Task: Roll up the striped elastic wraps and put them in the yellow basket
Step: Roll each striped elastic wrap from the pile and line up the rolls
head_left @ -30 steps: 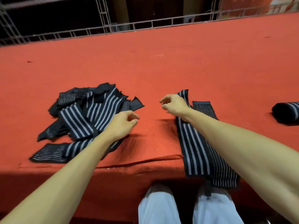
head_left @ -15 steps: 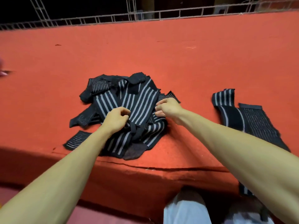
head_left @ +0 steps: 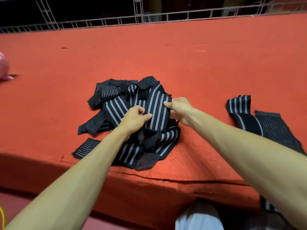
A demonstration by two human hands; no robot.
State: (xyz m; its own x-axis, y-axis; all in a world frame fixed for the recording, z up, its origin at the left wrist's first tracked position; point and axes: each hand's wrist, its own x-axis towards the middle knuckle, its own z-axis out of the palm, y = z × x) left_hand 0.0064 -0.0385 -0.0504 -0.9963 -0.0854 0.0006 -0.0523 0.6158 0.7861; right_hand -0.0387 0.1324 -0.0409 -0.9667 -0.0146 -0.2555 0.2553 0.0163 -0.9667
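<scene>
We hold one striped elastic wrap [head_left: 157,108] at the top of a tangled heap of wraps [head_left: 114,107]; its broad black band with grey stripes stands up a little between our two hands. Our left hand [head_left: 134,117] has its fingers curled and its thumb pressed against the band's left edge, pinching it; our right hand [head_left: 178,110] is curled the same way on the right edge, thumb on top; neither hand is spread. The heap lies on the red felt table [head_left: 182,60], near its front edge and about the middle of our view; loose ends with finer stripes splay out to the left, and a dark hook-and-loop patch [head_left: 146,161] shows at the near side. Well apart to the right, a flat wrap [head_left: 272,128] lies stretched out towards the front edge, its near part hidden behind our right forearm. At the far left edge sits a pink object [head_left: 3,68], too cut off to name. A metal truss rail [head_left: 149,17] runs along the far side of the table; below the front edge we see white trousers [head_left: 199,219] and, at the bottom left corner, a sliver of yellow cord [head_left: 2,216].
</scene>
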